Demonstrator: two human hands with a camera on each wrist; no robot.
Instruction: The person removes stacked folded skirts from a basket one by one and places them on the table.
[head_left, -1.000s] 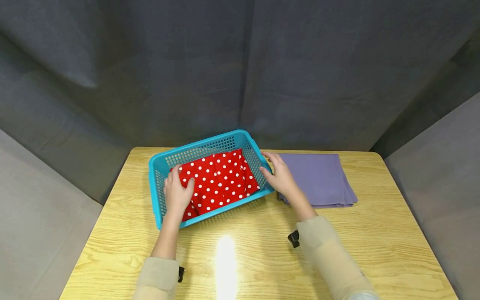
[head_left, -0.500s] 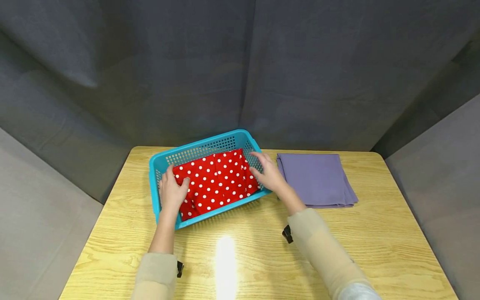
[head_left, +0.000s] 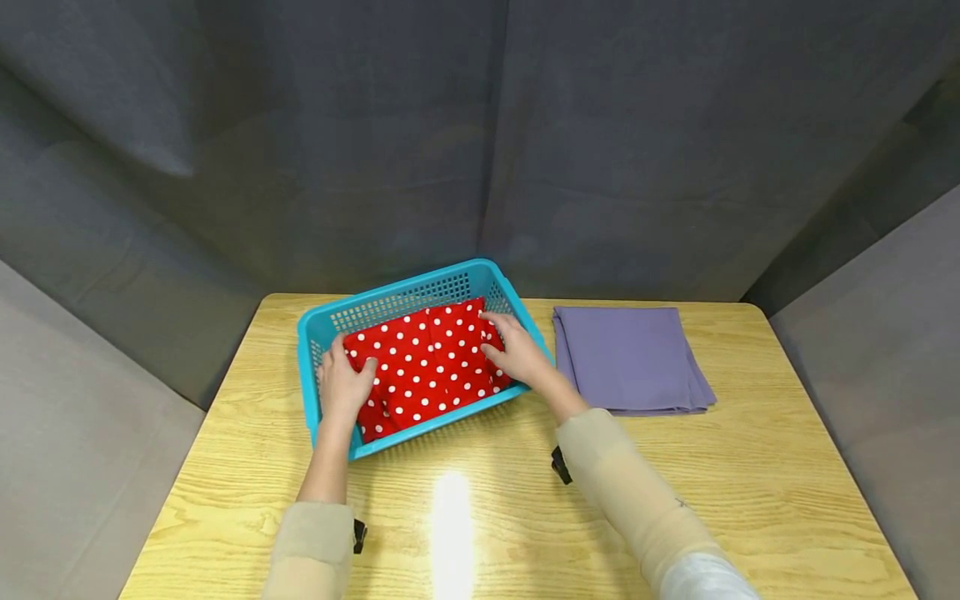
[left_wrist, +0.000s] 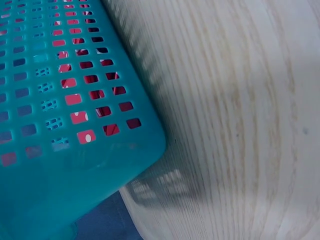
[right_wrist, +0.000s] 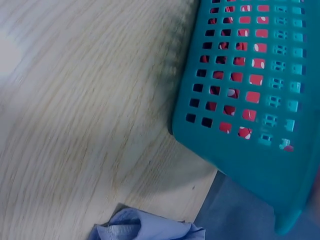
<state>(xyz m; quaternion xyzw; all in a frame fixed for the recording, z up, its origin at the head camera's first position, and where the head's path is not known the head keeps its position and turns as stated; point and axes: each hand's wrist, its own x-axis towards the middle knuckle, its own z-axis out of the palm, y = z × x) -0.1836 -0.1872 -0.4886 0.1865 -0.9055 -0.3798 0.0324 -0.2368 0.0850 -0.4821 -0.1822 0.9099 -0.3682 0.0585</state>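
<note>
Basket (head_left: 442,421): room on nearer bench (head_left: 517,483)
Left hand (head_left: 346,385): wide, inside rim
Right hand (head_left: 517,352): wide, at edge of red cloth (head_left: 416,367)

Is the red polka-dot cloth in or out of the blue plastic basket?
In: the cloth lies within the basket, and red shows through its side holes in both wrist views.

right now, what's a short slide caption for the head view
Left hand and right hand at either end of a red dotted cloth in a blue basket, purple cloth alongside.
</note>
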